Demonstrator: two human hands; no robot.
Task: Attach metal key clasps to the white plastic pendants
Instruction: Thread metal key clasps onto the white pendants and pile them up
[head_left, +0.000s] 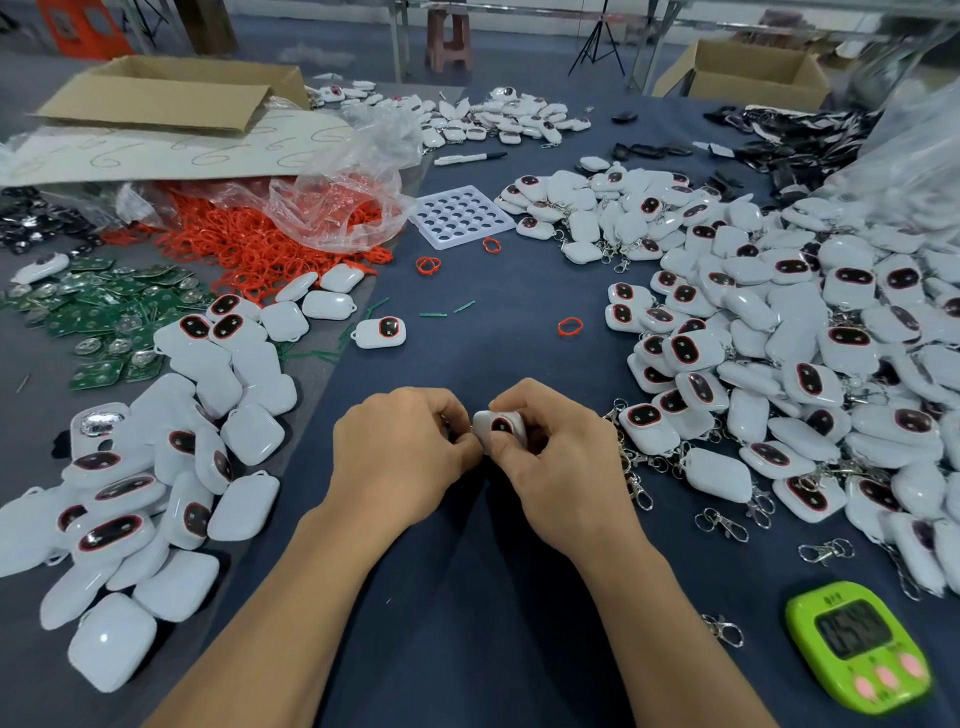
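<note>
Both hands meet over the middle of the blue table. My right hand (556, 457) grips a white plastic pendant (498, 425) with a dark oval window facing up. My left hand (410, 452) has its fingers curled against the pendant's left edge, pinching something small that stays hidden; a glint of metal shows by its fingertips. Loose metal key clasps (722, 522) lie to the right of my right hand. A heap of pendants without clasps (171, 467) lies to the left, and a large heap of pendants with clasps (779, 353) lies to the right.
A green digital timer (860, 644) sits at the near right. Red rubber rings (270, 244) spill from a plastic bag at the back left, beside green circuit boards (104, 312). A white cell tray (460, 215) and a marker pen (470, 157) lie farther back. Cardboard boxes (171, 93) stand behind.
</note>
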